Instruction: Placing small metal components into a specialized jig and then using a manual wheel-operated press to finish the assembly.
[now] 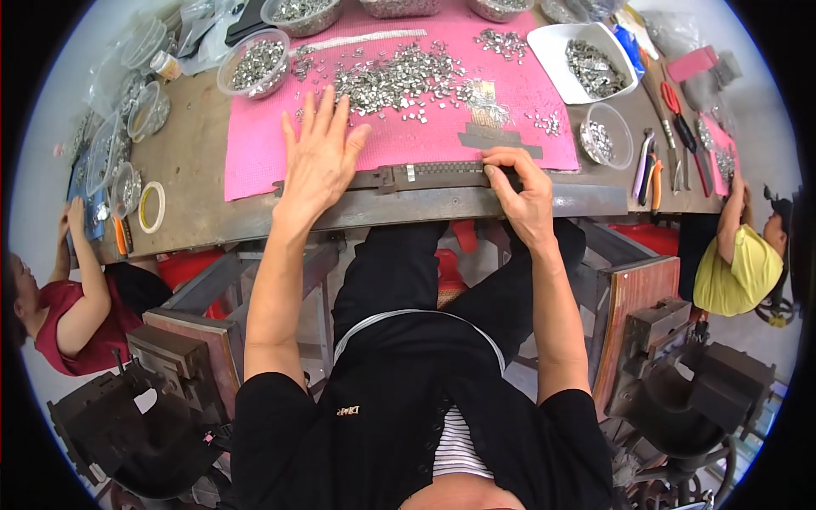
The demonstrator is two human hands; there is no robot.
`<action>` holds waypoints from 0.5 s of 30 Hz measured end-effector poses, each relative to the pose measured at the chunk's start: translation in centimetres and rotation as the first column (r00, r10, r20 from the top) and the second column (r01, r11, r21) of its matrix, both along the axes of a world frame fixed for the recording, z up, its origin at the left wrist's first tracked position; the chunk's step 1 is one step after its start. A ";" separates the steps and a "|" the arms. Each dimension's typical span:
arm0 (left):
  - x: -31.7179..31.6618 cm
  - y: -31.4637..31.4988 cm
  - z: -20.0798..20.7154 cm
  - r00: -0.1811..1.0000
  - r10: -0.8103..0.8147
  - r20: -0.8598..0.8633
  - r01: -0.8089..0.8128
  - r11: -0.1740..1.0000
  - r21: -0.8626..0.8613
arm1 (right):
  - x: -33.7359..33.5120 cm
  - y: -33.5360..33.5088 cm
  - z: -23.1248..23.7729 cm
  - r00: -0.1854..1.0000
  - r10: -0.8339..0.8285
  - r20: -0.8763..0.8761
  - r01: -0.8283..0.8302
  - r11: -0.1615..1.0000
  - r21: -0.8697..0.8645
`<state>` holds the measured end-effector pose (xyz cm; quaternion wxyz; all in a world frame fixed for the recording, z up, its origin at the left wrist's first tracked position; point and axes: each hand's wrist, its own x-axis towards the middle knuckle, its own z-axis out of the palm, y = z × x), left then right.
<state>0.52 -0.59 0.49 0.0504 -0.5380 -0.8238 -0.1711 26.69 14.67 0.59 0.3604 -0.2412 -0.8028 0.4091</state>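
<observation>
My left hand point(319, 153) lies palm down with fingers spread on the pink mat point(255, 161). It covers the left part of a long dark metal jig point(365, 180) along the table's front edge. Small square pieces sit in a row in the jig's slot point(442, 169), one at the left brighter than the others. At the right end of that row, my right hand point(525, 194) has its fingers curled, thumb and forefinger close together; whatever is between them is hidden. Beyond both hands spreads a loose heap of small shiny metal pieces point(399, 76).
Dark flat strips point(489, 138) lie beyond my right hand. Clear tubs of metal parts point(255, 64) and a white tray point(544, 51) ring the mat. Pliers point(643, 170) and red-handled scissors point(671, 98) lie right, a tape roll point(152, 207) left. Co-workers sit at both sides.
</observation>
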 end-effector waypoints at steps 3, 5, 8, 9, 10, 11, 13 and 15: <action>1.4 -0.2 0.3 0.990 -0.068 0.125 0.078 0.994 -0.071 | 0.0 0.0 -0.2 0.999 -0.025 0.031 0.023 0.997 0.074; 2.3 -0.3 0.2 0.990 -0.086 0.114 0.089 0.996 -0.023 | 0.3 -0.2 0.1 0.998 -0.033 0.047 0.032 0.999 0.027; 2.3 -0.4 0.2 0.989 -0.097 0.113 0.099 0.995 -0.014 | 0.5 0.1 -0.2 1.000 -0.016 0.022 0.016 1.000 0.003; 2.4 -0.3 0.3 0.987 -0.108 0.117 0.112 0.993 -0.028 | 0.5 0.0 -0.3 0.999 -0.024 0.035 0.024 0.999 0.023; 2.8 -0.4 0.5 0.982 -0.127 0.137 0.134 0.990 -0.043 | 0.6 0.0 -0.3 0.999 -0.017 0.032 0.017 1.000 0.022; 3.2 -0.4 0.4 0.977 -0.169 0.132 0.172 0.985 -0.012 | 0.5 -0.1 -0.3 0.999 -0.014 0.029 0.013 1.000 0.026; 4.2 -0.7 0.6 0.967 -0.212 0.141 0.221 0.974 -0.046 | 0.4 0.0 -0.3 1.000 -0.005 0.023 0.004 1.000 0.029; 4.6 -1.4 1.4 0.946 -0.256 0.201 0.267 0.963 -0.030 | 0.2 0.0 -0.4 1.000 -0.011 0.007 0.010 0.998 0.068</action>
